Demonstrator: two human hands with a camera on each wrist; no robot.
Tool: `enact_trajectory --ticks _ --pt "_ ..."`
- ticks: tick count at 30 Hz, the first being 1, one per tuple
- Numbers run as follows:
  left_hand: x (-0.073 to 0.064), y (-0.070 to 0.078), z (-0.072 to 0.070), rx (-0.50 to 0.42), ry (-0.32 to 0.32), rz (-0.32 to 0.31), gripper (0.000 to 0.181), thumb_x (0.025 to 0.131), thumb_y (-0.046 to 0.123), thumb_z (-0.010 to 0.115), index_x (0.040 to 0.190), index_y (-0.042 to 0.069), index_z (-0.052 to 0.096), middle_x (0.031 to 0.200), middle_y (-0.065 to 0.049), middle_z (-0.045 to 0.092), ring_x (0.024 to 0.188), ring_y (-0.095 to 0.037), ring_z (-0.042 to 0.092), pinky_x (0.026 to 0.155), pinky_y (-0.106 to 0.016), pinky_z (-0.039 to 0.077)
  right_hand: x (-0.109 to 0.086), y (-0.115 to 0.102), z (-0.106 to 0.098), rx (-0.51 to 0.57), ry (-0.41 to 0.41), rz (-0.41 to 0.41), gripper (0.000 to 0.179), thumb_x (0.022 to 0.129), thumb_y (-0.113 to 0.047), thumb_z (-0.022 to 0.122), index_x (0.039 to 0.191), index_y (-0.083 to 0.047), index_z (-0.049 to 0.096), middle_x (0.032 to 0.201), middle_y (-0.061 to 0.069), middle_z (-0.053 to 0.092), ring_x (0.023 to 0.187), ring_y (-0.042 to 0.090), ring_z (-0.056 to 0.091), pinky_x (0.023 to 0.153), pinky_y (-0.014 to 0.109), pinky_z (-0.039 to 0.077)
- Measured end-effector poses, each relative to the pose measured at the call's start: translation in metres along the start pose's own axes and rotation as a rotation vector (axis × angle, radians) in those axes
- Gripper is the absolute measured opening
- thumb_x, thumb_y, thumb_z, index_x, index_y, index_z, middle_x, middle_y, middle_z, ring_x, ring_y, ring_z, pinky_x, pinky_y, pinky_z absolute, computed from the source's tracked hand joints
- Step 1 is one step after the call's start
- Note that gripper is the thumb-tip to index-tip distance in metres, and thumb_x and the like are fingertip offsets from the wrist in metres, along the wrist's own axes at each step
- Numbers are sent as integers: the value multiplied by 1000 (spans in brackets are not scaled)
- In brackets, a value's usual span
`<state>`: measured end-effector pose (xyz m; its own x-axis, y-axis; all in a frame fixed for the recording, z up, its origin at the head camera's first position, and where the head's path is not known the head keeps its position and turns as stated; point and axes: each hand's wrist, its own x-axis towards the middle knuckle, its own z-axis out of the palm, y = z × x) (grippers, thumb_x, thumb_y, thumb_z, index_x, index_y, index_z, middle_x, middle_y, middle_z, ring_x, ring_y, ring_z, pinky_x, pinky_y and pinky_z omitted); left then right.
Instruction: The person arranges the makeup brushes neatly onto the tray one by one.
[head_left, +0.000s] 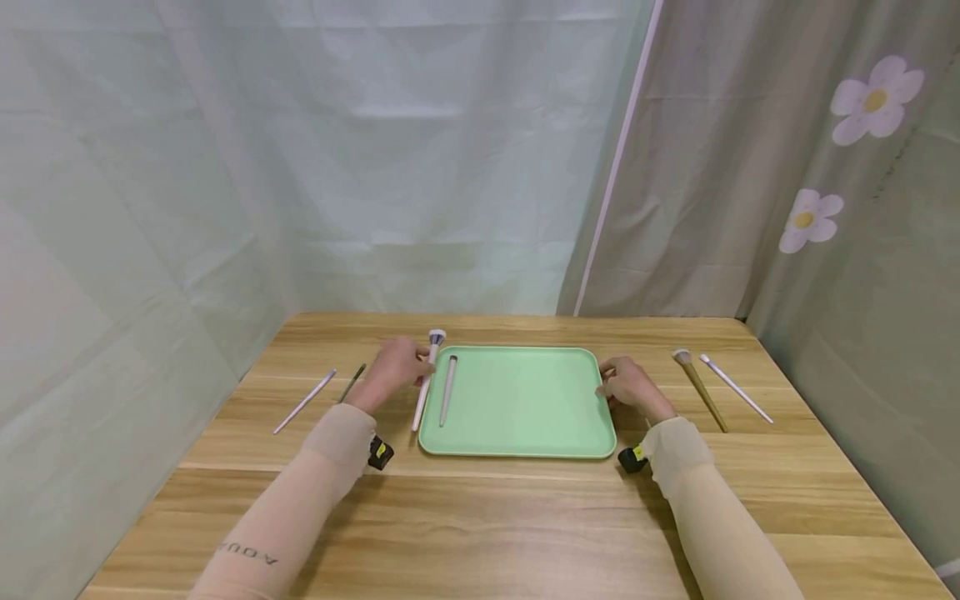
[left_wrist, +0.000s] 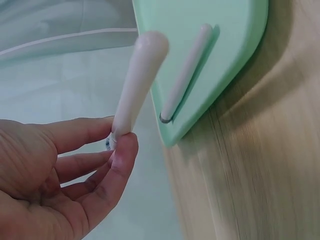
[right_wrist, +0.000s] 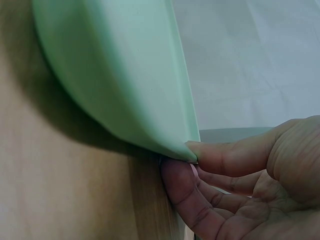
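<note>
My left hand [head_left: 397, 364] pinches a white-handled makeup brush [head_left: 425, 387] between thumb and fingers, at the left edge of the green tray [head_left: 528, 400]. Its bristle end points away from me. In the left wrist view the brush's rounded handle end [left_wrist: 150, 47] stands out from the fingers. Inside the tray, near its left side, lies a pale slim stick with a dark end [head_left: 447, 392]; its kind cannot be made out. At the tray's right rim my right hand [head_left: 628, 385] grips the edge, thumb [right_wrist: 225, 156] above and a finger below.
Left of the tray lie a thin white brush [head_left: 303, 402] and a dark green stick [head_left: 352, 382], partly hidden by the left arm. On the right are a brush with a brown handle [head_left: 701, 392] and a slim white brush [head_left: 735, 387]. Curtains [head_left: 450, 167] hang behind the wooden table [head_left: 480, 533].
</note>
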<state>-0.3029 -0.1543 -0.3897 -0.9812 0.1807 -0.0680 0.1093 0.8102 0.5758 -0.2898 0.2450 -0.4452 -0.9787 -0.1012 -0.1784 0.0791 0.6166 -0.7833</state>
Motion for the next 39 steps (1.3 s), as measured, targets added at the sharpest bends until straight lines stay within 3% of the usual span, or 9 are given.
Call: enact_trajectory --ticks 6,13,20,29,39 --pt "0 6 4 -31 -11 -26 28 99 8 71 123 -6 72 82 -10 72 70 -21 65 55 -22 45 -2 -2 0 3 -2 -3 42 96 6 64 134 17 53 98 21 60 72 24 63 65 35 61" --pt "0 13 10 -59 -5 -20 28 97 5 72 122 -6 73 78 -11 72 72 -27 70 53 -21 47 -1 -2 -1 14 0 -5 41 95 6 64 133 17 54 99 22 60 71 24 63 65 35 61" --pt "0 20 16 -76 -9 0 26 98 7 72 120 -7 74 87 -12 75 69 -18 68 56 -21 52 -1 -1 -1 14 2 3 42 95 6 64 135 17 53 101 22 60 72 24 63 66 34 61" --pt "1 28 24 -162 -37 1 25 96 3 72 117 -10 72 85 -14 73 72 -24 71 71 -40 63 0 0 -1 9 1 -6 42 96 6 64 135 17 53 104 25 60 73 25 65 66 35 61" --pt "2 36 36 -178 -47 -32 24 95 2 73 115 -10 73 80 -12 71 72 -26 71 71 -40 62 0 1 -1 2 3 -4 42 96 6 64 134 18 52 99 22 59 71 24 63 65 34 61"
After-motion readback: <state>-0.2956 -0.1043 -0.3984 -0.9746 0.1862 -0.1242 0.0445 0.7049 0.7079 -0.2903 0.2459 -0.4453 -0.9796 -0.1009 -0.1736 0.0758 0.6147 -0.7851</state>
